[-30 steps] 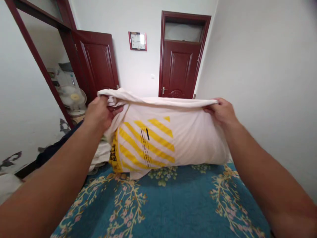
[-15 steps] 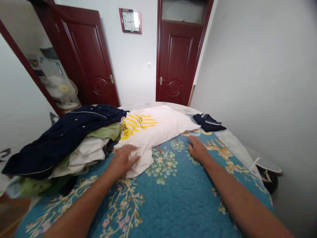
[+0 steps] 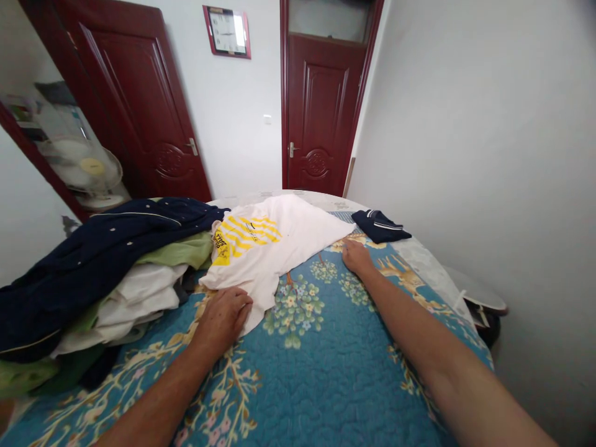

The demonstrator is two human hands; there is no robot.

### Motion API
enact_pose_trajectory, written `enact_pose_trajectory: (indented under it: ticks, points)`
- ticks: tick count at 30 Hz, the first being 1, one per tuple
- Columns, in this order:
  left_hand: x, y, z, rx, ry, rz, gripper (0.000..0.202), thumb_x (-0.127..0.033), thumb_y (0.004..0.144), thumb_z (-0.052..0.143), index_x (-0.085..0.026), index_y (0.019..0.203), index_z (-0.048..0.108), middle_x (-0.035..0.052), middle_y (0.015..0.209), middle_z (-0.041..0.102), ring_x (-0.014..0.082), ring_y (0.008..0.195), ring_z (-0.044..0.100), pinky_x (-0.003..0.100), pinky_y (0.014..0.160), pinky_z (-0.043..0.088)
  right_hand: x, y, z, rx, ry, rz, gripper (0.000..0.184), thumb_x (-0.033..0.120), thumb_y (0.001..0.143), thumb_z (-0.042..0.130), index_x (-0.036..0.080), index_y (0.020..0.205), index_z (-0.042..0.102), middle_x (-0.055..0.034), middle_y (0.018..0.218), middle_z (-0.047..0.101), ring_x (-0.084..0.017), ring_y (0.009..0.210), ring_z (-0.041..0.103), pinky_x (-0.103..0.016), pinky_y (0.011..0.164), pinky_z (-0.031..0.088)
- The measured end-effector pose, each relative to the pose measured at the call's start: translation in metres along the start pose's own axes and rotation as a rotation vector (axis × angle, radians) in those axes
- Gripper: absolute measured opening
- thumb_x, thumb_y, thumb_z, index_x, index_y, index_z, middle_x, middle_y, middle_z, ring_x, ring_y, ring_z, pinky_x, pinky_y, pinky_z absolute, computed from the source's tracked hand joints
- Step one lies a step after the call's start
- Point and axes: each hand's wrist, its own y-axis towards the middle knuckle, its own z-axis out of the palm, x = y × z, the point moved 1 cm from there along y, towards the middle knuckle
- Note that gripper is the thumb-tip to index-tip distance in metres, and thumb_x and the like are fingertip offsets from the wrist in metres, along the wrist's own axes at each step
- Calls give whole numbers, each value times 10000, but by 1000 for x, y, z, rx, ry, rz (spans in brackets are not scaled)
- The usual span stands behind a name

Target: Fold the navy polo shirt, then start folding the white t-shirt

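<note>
left grip (image 3: 222,320) open, palm down, fingers lightly curved, resting on the lower hem of a white t-shirt (image 3: 288,245), no pinched fold visible. right grip (image 3: 357,258) also open, palm down on a blue floral quilt (image 3: 372,385), fingertips just beside the shirt's pointed right corner; contact with the cloth hard to tell. shirt lying roughly flat across the middle of the bed, between both grips, with a yellow striped print (image 3: 244,238) toward its left side and loose creases near the hem. directly left of the shirt and touching it, a heap of clothes: navy jacket with small white dots (image 3: 139,225) on top, green garment (image 3: 179,251) under its edge, white folded clothes (image 3: 135,298) lower down. just past the shirt's right corner, a small bundled navy polo shirt (image 3: 378,225) with a striped collar. farther off, two dark red doors (image 3: 321,112), a wall clock (image 3: 226,32) and an electric fan (image 3: 88,167). for cloth laid out like this, probably best with flat palms and spread fingers, light strokes outward from the middle toward the hem; no pinching, since thin cotton bunches easily. sleeves and edges best kept clear of the neighbouring heap.
</note>
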Motion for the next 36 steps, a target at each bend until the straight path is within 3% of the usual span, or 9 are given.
enact_pose_trajectory:
  ticks: [4,8,12,16,21,25,29,33,36]
  points:
    - [2,0,-3,-21,-20,48,305,-481,996,576,-244,1057,759,115,1122,762,296,1090,689,463,995,529,-11,36,3,-57,-20,168,505,211,1052,381,123,1505,587,-188,1407,659,-286,1318,578,-379,1150,405]
    - [0,-7,0,-24,23,116,429,-551,906,723,-262,1221,748,118,1286,724,311,1199,661,457,1053,510,-25,66,8,-58,-31,259,489,215,1046,403,221,1477,635,-160,1389,652,-271,1227,636,-380,1079,462]
    - [5,-5,3,26,17,84,231,-401,1017,573,-262,1019,757,88,1165,753,265,1107,684,407,997,516,-40,87,14,-37,-21,273,414,280,1035,476,261,1370,719,-142,1368,644,-259,1167,660,-366,1037,484]
    - [8,3,-1,5,-41,-79,261,-379,1029,483,-244,965,697,86,1003,755,262,963,694,389,888,526,-54,102,23,-60,20,233,369,292,1015,479,234,1229,773,-128,1397,629,-259,1151,651,-358,1023,490]
    - [2,5,-22,-131,-257,-401,288,-493,1027,442,-262,997,609,6,806,676,218,732,647,316,669,503,-63,110,29,-289,135,132,432,213,952,419,139,1280,691,-166,1444,610,-270,1231,602,-363,1065,469]
    - [5,7,-32,-273,-377,-577,343,-572,1007,451,-258,984,590,-25,753,609,198,676,570,292,596,452,-63,106,24,-434,223,172,460,248,926,390,106,1249,686,-181,1237,710,-290,1137,626,-395,1046,470]
    - [17,10,-34,-336,-434,-613,357,-571,998,453,-249,1024,605,-16,820,645,205,762,597,294,660,463,-60,89,16,-492,282,281,417,309,909,393,145,1106,722,-147,1014,734,-286,943,639,-401,944,486]
    - [27,11,-35,-277,-408,-567,354,-558,988,456,-242,993,616,-13,821,643,207,784,595,302,705,452,-59,56,6,-580,356,306,395,336,873,405,160,1042,716,-125,950,713,-276,893,615,-391,894,477]
    - [28,9,-34,-131,-439,-499,359,-557,961,470,-235,932,626,-13,780,629,204,759,575,302,697,436,-61,24,-4,-642,420,336,395,355,860,408,170,1037,708,-115,954,706,-273,893,602,-387,876,468]
